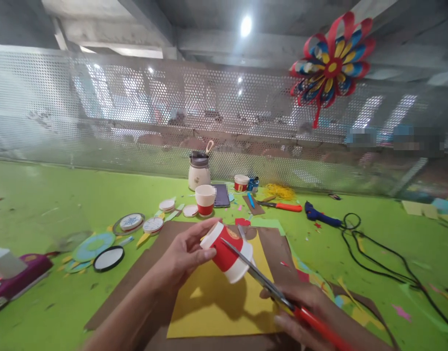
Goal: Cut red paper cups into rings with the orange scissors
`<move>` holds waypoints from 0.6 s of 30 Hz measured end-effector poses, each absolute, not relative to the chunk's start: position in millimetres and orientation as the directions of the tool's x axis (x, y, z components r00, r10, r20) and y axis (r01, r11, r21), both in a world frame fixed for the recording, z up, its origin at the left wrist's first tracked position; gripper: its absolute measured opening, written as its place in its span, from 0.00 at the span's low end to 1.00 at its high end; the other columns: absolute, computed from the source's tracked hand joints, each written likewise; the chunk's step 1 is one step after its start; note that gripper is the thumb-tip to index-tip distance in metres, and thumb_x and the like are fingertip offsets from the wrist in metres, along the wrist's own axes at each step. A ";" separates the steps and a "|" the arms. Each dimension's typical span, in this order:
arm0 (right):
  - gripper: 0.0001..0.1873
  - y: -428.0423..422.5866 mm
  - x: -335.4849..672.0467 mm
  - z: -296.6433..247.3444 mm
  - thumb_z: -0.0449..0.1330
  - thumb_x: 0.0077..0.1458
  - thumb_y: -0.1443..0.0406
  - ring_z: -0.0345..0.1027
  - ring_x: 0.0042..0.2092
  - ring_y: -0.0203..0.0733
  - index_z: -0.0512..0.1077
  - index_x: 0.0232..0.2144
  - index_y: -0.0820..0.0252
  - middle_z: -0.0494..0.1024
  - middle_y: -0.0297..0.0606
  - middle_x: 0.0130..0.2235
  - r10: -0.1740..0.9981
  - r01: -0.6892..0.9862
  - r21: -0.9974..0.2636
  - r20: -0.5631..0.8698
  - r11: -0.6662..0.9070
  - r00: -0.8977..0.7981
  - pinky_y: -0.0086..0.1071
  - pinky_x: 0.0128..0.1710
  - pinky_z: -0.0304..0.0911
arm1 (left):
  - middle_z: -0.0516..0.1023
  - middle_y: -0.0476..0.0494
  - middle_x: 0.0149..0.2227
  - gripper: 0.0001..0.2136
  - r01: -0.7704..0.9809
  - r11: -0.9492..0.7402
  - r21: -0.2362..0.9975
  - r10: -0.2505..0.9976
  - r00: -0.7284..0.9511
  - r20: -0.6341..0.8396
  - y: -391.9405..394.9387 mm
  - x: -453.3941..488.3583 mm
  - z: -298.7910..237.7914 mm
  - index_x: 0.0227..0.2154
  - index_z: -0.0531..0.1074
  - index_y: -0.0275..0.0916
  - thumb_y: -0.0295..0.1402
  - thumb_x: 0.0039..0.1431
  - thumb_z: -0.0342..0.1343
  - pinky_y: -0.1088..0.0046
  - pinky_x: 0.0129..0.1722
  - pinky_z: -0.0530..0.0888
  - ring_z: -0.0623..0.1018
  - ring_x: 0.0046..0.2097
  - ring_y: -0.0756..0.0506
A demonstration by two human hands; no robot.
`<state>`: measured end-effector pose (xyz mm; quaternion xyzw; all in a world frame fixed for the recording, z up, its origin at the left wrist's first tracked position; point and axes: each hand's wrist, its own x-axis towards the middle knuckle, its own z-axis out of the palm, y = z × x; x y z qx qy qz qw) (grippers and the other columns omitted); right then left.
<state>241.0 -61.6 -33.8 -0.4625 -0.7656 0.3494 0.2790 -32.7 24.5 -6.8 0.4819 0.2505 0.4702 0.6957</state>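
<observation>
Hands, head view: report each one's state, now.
Left hand: holding the paper cup.
Right hand: holding the scissors, blades at the cup.

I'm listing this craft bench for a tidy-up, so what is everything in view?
paper cup: one, red and white, tilted in the left grip, above the yellow sheet
scissors: one pair, red handles, in the right grip, blades across the cup
yellow sheet: one, yellow, on the brown card
brown card: one, brown, on the table
standing cups: two, red and white, behind the card
jar: one, white, dark lid, by the screen
glue gun: one, blue, right, black cable trailing
paper flower: one, red, blue and yellow, hanging upper right
table: one, green
left hand: one, around the cup
right hand: one, on the scissors
</observation>
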 end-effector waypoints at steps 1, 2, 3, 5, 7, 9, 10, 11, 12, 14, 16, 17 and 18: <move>0.17 -61.3 241.7 -37.9 0.61 0.57 0.57 0.64 0.26 0.37 0.77 0.46 0.59 0.73 0.34 0.28 0.909 0.537 -0.774 0.115 0.335 -0.401 0.29 0.24 0.62 | 0.81 0.40 0.51 0.24 -0.417 0.093 0.904 0.893 0.437 0.110 24.7 -32.7 -7.1 0.50 0.77 0.43 0.30 0.46 0.70 0.64 0.53 0.70 0.78 0.52 0.39; 0.18 -61.1 242.1 -41.2 0.61 0.57 0.56 0.62 0.25 0.37 0.77 0.46 0.59 0.71 0.33 0.26 0.910 0.558 -0.754 0.125 0.346 -0.396 0.29 0.24 0.62 | 0.81 0.40 0.51 0.24 -0.417 0.093 0.904 0.889 0.443 0.113 25.0 -32.9 -7.5 0.50 0.77 0.43 0.29 0.46 0.70 0.65 0.53 0.70 0.78 0.52 0.39; 0.18 -60.9 242.4 -43.9 0.61 0.57 0.56 0.62 0.25 0.36 0.77 0.45 0.60 0.70 0.33 0.25 0.909 0.572 -0.738 0.135 0.358 -0.395 0.29 0.24 0.61 | 0.81 0.40 0.51 0.24 -0.415 0.092 0.905 0.886 0.448 0.115 25.2 -33.2 -7.8 0.50 0.76 0.43 0.29 0.47 0.70 0.65 0.53 0.70 0.78 0.52 0.39; 0.18 -60.8 242.9 -47.6 0.61 0.57 0.56 0.62 0.25 0.36 0.77 0.46 0.59 0.70 0.32 0.24 0.902 0.570 -0.726 0.164 0.384 -0.399 0.28 0.24 0.61 | 0.81 0.40 0.51 0.25 -0.410 0.091 0.907 0.880 0.460 0.120 25.8 -34.1 -8.4 0.51 0.76 0.42 0.29 0.47 0.70 0.64 0.53 0.70 0.77 0.52 0.40; 0.19 -60.9 244.1 -50.2 0.60 0.58 0.55 0.63 0.25 0.37 0.77 0.47 0.57 0.71 0.33 0.25 0.896 0.580 -0.707 0.179 0.404 -0.405 0.28 0.23 0.61 | 0.81 0.40 0.51 0.26 -0.408 0.088 0.908 0.876 0.466 0.124 26.2 -34.7 -9.0 0.51 0.76 0.42 0.30 0.46 0.70 0.64 0.53 0.70 0.77 0.52 0.39; 0.19 -60.8 246.3 -52.4 0.60 0.58 0.54 0.63 0.24 0.38 0.77 0.48 0.57 0.72 0.35 0.25 0.892 0.608 -0.677 0.173 0.415 -0.417 0.28 0.22 0.60 | 0.81 0.39 0.51 0.26 -0.403 0.085 0.911 0.873 0.471 0.127 26.5 -34.9 -9.5 0.51 0.76 0.42 0.30 0.46 0.70 0.63 0.54 0.70 0.77 0.52 0.39; 0.20 -60.6 247.6 -53.2 0.59 0.59 0.53 0.64 0.24 0.38 0.77 0.48 0.57 0.73 0.35 0.25 0.889 0.619 -0.664 0.167 0.420 -0.426 0.29 0.22 0.61 | 0.81 0.39 0.51 0.26 -0.400 0.083 0.913 0.873 0.471 0.127 26.6 -34.9 -9.6 0.51 0.76 0.42 0.30 0.46 0.70 0.63 0.54 0.69 0.77 0.53 0.38; 0.20 -60.2 248.9 -53.8 0.58 0.59 0.53 0.65 0.24 0.39 0.77 0.48 0.57 0.74 0.36 0.25 0.885 0.621 -0.659 0.161 0.425 -0.436 0.29 0.22 0.62 | 0.80 0.39 0.51 0.26 -0.399 0.080 0.914 0.873 0.471 0.129 26.7 -34.8 -9.7 0.51 0.76 0.42 0.30 0.47 0.70 0.63 0.54 0.69 0.77 0.53 0.38; 0.21 -59.6 250.1 -53.9 0.57 0.60 0.53 0.67 0.25 0.40 0.77 0.49 0.56 0.75 0.38 0.26 0.880 0.613 -0.662 0.159 0.432 -0.448 0.30 0.23 0.64 | 0.80 0.39 0.52 0.25 -0.398 0.076 0.914 0.872 0.471 0.132 26.7 -34.8 -9.7 0.51 0.76 0.43 0.31 0.47 0.70 0.62 0.54 0.69 0.76 0.53 0.38; 0.21 -57.9 251.7 -53.2 0.57 0.60 0.52 0.71 0.28 0.43 0.78 0.49 0.55 0.78 0.40 0.30 0.864 0.589 -0.671 0.163 0.451 -0.475 0.31 0.26 0.67 | 0.80 0.38 0.52 0.25 -0.393 0.076 0.917 0.870 0.475 0.131 27.1 -35.1 -9.8 0.51 0.75 0.43 0.31 0.47 0.69 0.61 0.55 0.68 0.76 0.54 0.37; 0.20 -55.9 252.2 -51.6 0.57 0.60 0.52 0.72 0.29 0.44 0.78 0.48 0.54 0.78 0.41 0.31 0.854 0.576 -0.673 0.167 0.464 -0.493 0.32 0.28 0.68 | 0.79 0.37 0.53 0.25 -0.379 0.081 0.922 0.869 0.480 0.121 27.9 -36.0 -10.1 0.51 0.75 0.42 0.31 0.48 0.69 0.60 0.55 0.68 0.75 0.54 0.37; 0.20 -55.0 252.1 -50.9 0.57 0.60 0.53 0.71 0.28 0.43 0.78 0.48 0.55 0.78 0.40 0.30 0.851 0.575 -0.672 0.166 0.468 -0.498 0.31 0.27 0.68 | 0.79 0.37 0.53 0.25 -0.370 0.083 0.925 0.870 0.480 0.114 28.6 -36.6 -10.4 0.52 0.75 0.42 0.31 0.48 0.69 0.60 0.55 0.67 0.75 0.54 0.36; 0.20 -54.1 251.6 -50.4 0.57 0.60 0.53 0.69 0.27 0.42 0.78 0.48 0.55 0.77 0.39 0.29 0.850 0.576 -0.671 0.163 0.468 -0.501 0.31 0.26 0.67 | 0.78 0.37 0.53 0.25 -0.361 0.082 0.929 0.871 0.480 0.109 29.3 -37.3 -10.7 0.52 0.74 0.42 0.30 0.48 0.69 0.58 0.56 0.67 0.75 0.54 0.36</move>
